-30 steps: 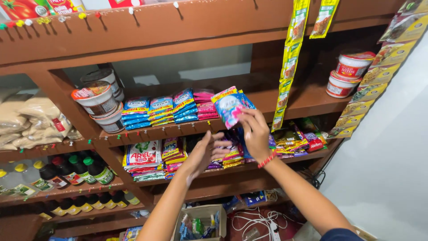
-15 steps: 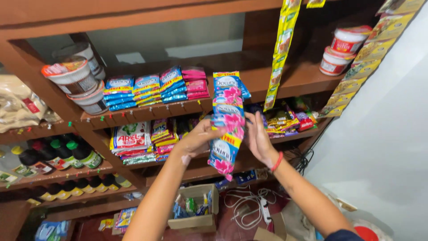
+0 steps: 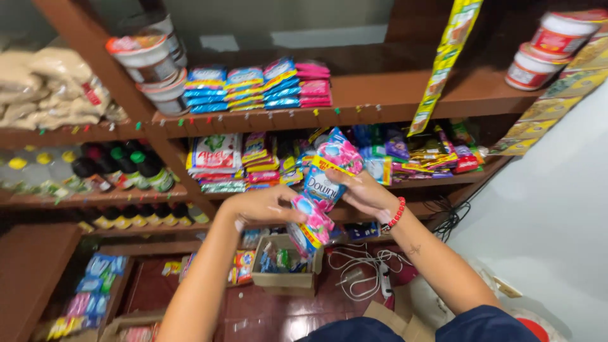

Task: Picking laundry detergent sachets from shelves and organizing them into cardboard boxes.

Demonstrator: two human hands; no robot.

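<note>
Sachet strip held in both hands before the shelves

We see a strip of pink-and-blue sachets (image 3: 322, 190) held up in front of the wooden shelf (image 3: 380, 104). Our right hand (image 3: 366, 193) grips its upper part, fingers closed around it; our left hand (image 3: 263, 206) pinches the lower end. Below sits a cardboard box (image 3: 285, 278) on the floor, white cables (image 3: 354, 269) just beside it.

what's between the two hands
In the head view, a strip of pink and blue sachets spans between the left hand and right hand; both grip it.
</note>
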